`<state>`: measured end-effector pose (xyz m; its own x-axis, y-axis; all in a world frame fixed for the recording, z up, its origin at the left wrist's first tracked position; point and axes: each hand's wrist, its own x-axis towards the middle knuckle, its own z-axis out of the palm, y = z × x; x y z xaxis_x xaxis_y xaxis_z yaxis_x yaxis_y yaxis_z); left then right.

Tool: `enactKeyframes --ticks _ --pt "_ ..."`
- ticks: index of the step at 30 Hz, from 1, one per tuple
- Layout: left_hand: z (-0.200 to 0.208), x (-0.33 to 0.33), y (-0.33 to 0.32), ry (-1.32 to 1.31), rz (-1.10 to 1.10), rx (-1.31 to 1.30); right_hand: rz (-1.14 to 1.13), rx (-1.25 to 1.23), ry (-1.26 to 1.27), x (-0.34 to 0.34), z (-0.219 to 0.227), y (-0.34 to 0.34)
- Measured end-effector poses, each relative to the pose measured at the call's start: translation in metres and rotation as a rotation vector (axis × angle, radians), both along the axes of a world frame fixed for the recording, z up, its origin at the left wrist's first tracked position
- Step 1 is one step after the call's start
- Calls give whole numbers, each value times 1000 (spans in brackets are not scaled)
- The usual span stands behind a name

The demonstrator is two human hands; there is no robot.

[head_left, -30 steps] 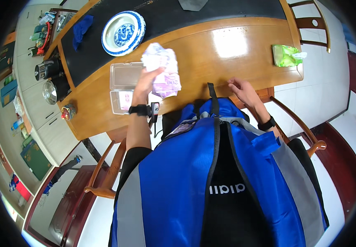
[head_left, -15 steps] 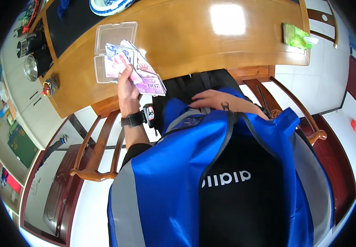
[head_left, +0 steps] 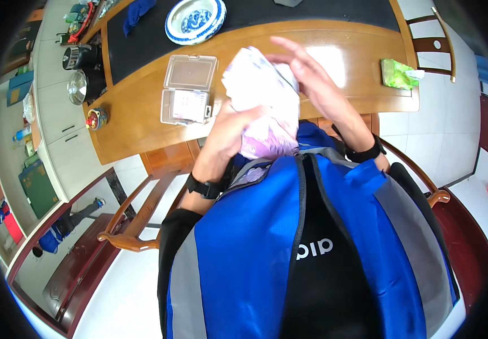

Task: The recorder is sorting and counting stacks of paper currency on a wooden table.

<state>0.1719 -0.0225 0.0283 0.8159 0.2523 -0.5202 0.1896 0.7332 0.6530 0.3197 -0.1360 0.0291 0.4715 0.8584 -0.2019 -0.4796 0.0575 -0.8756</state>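
A thick stack of paper banknotes (head_left: pixel 269 127), white, pink and purple and partly washed out by glare, is held up in front of my chest. My left hand (head_left: pixel 232 125) grips its left side, the thumb lying across the front. At the stack's upper right edge is my right hand (head_left: pixel 312 73), with its fingers stretched out and apart; I cannot tell whether it touches the notes. Behind, on the wooden table (head_left: pixel 136 104), stands a clear plastic box (head_left: pixel 168 107) with its lid (head_left: pixel 190 73) folded back and more notes (head_left: pixel 190 104) inside.
A blue-and-white ceramic dish (head_left: pixel 196 21) sits on the table's black inlay. Green tissue pack (head_left: pixel 399 74) at the right end, small colourful jar (head_left: pixel 97 118) at the left corner. Wooden chair arms (head_left: pixel 134 217) flank me. My open blue jacket (head_left: pixel 244 226) fills the lower middle.
My left hand has brought the banknotes from over the box to in front of my chest. My right hand has risen from my lap to the stack. Notes inside the box now show.
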Motion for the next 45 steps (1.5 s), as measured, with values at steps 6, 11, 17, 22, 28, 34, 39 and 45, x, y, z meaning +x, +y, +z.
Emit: enactKeyframes --ticks 6,11,17,22,28,34,39,45 --pt "22 -17 -4 55 -354 181 327 36 -54 -21 6 1" --pt "36 -32 11 75 -464 311 151 -30 94 -46 17 -1" --pt "32 -56 22 95 -330 158 22 -232 123 -82 9 8" --pt "30 -51 26 56 -370 312 10 -230 268 -65 6 23" --pt "25 -58 26 59 -242 183 182 -92 -148 -58 9 38" --pt "19 -56 29 55 -152 405 325 18 -336 -65 0 49" --pt "19 -54 43 60 -366 555 274 -93 -308 -71 2 46" --pt "24 -58 58 79 -495 762 548 -293 -492 -53 18 41"
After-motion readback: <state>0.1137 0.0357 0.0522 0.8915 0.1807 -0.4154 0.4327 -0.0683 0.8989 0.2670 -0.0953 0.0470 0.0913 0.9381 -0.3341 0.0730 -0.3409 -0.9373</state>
